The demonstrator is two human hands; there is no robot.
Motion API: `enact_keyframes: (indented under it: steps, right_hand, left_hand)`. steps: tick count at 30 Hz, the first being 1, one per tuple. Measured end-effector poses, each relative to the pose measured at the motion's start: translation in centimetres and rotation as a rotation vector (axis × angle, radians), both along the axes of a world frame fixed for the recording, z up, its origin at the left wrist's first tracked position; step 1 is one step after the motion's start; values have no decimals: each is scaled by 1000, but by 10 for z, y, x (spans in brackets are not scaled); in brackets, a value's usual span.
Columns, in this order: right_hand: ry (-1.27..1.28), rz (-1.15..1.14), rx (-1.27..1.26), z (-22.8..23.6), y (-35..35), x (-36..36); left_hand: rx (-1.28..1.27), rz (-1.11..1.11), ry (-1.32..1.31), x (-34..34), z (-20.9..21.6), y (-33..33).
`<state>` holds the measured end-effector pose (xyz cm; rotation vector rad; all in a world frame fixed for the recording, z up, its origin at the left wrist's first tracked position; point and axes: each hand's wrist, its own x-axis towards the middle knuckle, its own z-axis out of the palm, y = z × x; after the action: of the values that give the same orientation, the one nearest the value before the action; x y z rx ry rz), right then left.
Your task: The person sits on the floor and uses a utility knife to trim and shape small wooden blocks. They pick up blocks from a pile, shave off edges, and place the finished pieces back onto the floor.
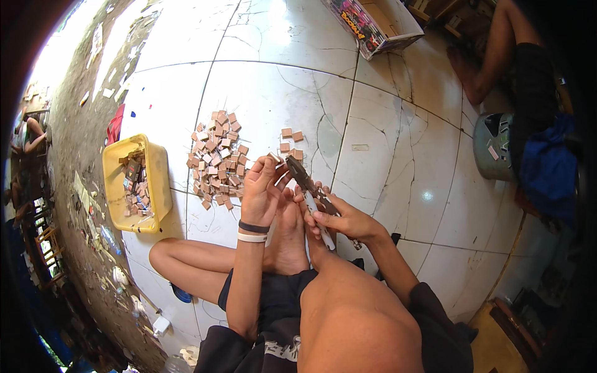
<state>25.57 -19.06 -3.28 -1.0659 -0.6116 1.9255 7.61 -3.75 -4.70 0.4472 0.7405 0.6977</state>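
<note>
My left hand [260,189] is raised above my bare feet, its fingertips pinched on a small brown block [279,159], mostly hidden by the fingers. My right hand [348,219] is wrapped round the handles of a pair of locking pliers [303,176], one handle dark, the other pale. The dark jaws reach up to the left fingertips, right beside the block; whether they bite on it, I cannot tell. Just beyond the hands lie several separate brown blocks [286,133]. To their left spreads a pile of similar blocks [217,155] with thin pins or wires sticking out.
A yellow plastic basin [160,186] with blocks and scraps stands left of the pile. Past it runs a littered dirt strip [81,137]. An open cardboard box [388,43] sits at the far side. On the right, a green tub [488,155] stands beside another person's leg [497,56].
</note>
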Motion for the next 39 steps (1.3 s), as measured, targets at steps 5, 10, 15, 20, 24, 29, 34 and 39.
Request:
enact_keyframes:
  steps: [5, 10, 15, 20, 24, 29, 34, 39]
  right_hand:
    - [-351, -40, -122, 6, -2, 8]
    - [-206, -30, -194, 23, -1, 15]
    - [-66, -77, -270, 31, -1, 8]
    - [6, -67, -269, 31, -4, 9]
    - [19, -90, -265, 31, -5, 9]
    - [74, -98, -264, 31, -7, 11]
    - [64, -97, -263, 30, -8, 11]
    - [37, -90, -273, 32, -7, 9]
  left_hand:
    - [327, -30, 177, -4, -2, 12]
    - [485, -181, 322, 2, 7, 8]
    - [532, -207, 323, 12, 10, 1]
    - [547, -207, 323, 10, 11, 1]
    - [599, -238, 345, 10, 10, 5]
    - [661, -230, 355, 10, 10, 4]
    - [663, -210, 354, 11, 14, 2]
    - [669, -214, 360, 11, 17, 3]
